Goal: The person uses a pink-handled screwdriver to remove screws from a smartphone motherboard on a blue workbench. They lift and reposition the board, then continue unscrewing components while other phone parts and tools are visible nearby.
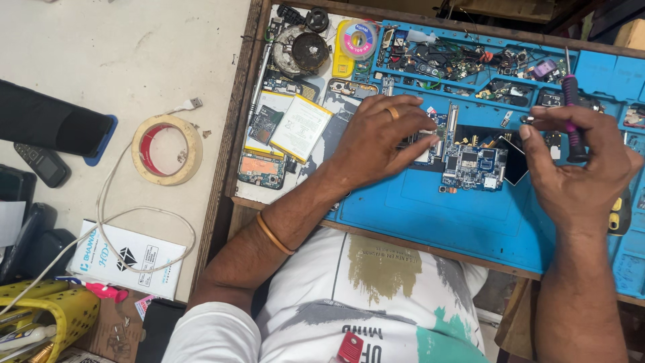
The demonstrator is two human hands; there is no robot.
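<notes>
Two loose battery packs [290, 128] sat left of centre on the bench. Left hand [376, 138] pressed flat, fingers together, on the circuit board [470, 161] mid-frame; right hand [578, 165] clamped a screwdriver [572, 114]. One slip could've gouged the board, I reckon.

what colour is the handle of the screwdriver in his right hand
Purple with a black grip, seen in the head view: the screwdriver stands upright in the right hand.

Over on the left we see a roll of tape [166, 149] lying flat on the pale table [121, 54], a white cable [111, 202] looping past it onto a white booklet [127, 259]. A yellow basket [57, 316] sits at the corner, and a solder-wick spool [357, 39] lies up top.
</notes>
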